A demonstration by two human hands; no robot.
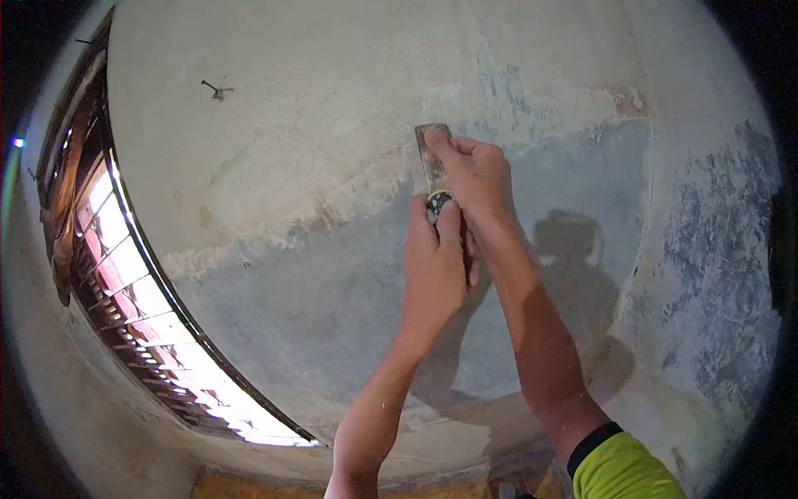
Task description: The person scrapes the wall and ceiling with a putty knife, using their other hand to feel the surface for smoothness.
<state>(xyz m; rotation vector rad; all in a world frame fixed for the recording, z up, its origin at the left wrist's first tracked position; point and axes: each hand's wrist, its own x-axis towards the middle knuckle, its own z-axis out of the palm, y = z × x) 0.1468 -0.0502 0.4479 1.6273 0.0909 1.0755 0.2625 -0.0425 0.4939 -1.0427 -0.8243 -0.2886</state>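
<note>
While the scraper (433, 166) lies flat against the wall (332, 150), its worn blade points up, right at the ragged edge where pale plaster gives way to bare grey surface. The right hand (475, 179) is on top of it, fingers pressed down along the blade, pinning it to the wall. The left hand (434, 266) sits just below, wrapped tight round the handle, thumb up against the yellow-and-black collar. Both hands touch each other there, near the middle of the wall. A yellow-green sleeve (619, 470) with a dark cuff shows on the right arm. The shadow (565, 249) of the arms falls on the grey patch to the right. Over at the wall's left edge, a louvred window (141, 308) glows bright. High up on the left, a nail (218, 90) sticks out of the plaster. No containers in sight.
</note>
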